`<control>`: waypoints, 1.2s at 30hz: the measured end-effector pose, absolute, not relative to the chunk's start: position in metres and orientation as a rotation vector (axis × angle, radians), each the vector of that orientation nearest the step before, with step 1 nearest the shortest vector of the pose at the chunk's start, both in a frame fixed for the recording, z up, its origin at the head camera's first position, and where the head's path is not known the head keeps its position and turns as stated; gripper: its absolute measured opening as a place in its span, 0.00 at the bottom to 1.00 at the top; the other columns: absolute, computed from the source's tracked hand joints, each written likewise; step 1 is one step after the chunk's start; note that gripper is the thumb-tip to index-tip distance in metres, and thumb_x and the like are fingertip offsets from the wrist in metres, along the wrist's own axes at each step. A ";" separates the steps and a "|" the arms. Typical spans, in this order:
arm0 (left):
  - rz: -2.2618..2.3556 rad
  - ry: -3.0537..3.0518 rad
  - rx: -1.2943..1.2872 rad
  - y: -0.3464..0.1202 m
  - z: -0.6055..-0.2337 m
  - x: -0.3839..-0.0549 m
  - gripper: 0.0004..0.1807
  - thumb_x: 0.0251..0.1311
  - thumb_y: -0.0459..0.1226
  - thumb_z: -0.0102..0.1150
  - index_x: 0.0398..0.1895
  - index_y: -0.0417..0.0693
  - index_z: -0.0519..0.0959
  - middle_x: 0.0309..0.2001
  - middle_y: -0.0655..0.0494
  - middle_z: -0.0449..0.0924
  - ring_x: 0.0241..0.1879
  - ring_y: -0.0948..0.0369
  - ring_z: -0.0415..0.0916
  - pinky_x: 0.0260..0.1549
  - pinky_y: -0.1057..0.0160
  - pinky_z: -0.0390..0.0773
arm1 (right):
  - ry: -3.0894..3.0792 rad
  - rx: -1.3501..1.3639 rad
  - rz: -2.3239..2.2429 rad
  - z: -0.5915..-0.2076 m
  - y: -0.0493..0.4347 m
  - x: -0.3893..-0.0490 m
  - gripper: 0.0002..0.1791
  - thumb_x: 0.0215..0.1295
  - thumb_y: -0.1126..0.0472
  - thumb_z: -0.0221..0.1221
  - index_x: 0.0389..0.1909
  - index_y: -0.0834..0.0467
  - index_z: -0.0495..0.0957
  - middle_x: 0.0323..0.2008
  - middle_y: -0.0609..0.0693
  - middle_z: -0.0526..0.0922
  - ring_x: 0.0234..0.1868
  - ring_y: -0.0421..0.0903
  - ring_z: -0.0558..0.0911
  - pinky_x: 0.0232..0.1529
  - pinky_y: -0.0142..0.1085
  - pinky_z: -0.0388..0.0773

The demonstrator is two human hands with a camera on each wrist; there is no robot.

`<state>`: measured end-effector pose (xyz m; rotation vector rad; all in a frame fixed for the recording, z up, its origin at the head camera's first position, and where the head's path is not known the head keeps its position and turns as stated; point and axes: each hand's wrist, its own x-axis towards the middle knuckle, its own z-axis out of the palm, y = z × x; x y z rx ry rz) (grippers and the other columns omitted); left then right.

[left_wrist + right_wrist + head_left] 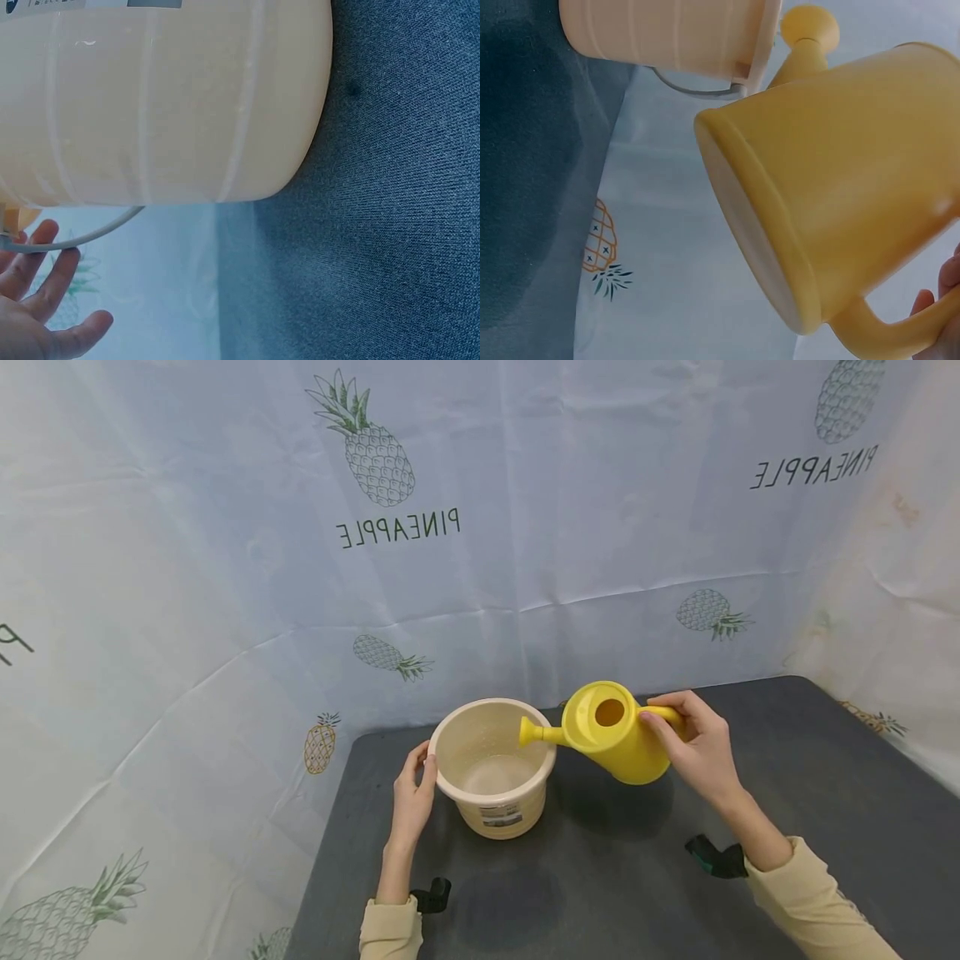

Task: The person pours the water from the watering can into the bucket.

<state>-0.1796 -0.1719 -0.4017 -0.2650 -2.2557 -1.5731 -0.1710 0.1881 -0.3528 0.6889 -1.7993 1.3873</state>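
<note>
My right hand grips the handle of a yellow watering can. The can is tilted to the left, off the table, its spout over the mouth of a cream plastic bucket. In the right wrist view the can's base shows, tipped up, with fingers at the handle. The bucket stands upright, and a wet-looking bottom is visible inside. At its left rim, my left hand holds on with thumb and fingers. From the left wrist, fingers show beside the bucket's thin grey wire handle.
A dark cloth-covered table lies under the bucket, with darker damp-looking patches. White curtain printed with pineapples hangs close behind the table and along its sides. Black straps are on both wrists.
</note>
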 end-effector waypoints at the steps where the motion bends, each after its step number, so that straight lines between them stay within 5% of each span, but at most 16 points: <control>1: -1.572 -2.258 -0.264 -0.172 -0.402 -0.180 0.20 0.69 0.34 0.45 0.61 0.32 0.66 0.54 0.36 0.71 0.59 0.44 0.63 0.55 0.40 0.61 | -1.797 0.679 1.393 -0.354 0.188 -0.171 0.12 0.50 0.84 0.58 0.37 0.75 0.75 0.35 0.50 0.78 0.31 0.37 0.77 0.34 0.22 0.74; 27: -1.565 -2.259 -0.275 -0.172 -0.402 -0.180 0.20 0.69 0.33 0.45 0.61 0.31 0.65 0.55 0.34 0.70 0.60 0.43 0.62 0.56 0.39 0.59 | -1.739 0.489 1.508 -0.376 0.190 -0.164 0.09 0.53 0.83 0.57 0.37 0.78 0.73 0.34 0.43 0.80 0.31 0.37 0.79 0.33 0.22 0.75; 36: -1.572 -2.222 -0.261 -0.182 -0.435 -0.203 0.21 0.69 0.41 0.47 0.62 0.42 0.68 0.55 0.44 0.73 0.59 0.50 0.64 0.56 0.40 0.59 | -1.729 0.450 1.542 -0.370 0.182 -0.154 0.10 0.51 0.87 0.54 0.37 0.82 0.71 0.33 0.43 0.79 0.30 0.37 0.78 0.33 0.21 0.74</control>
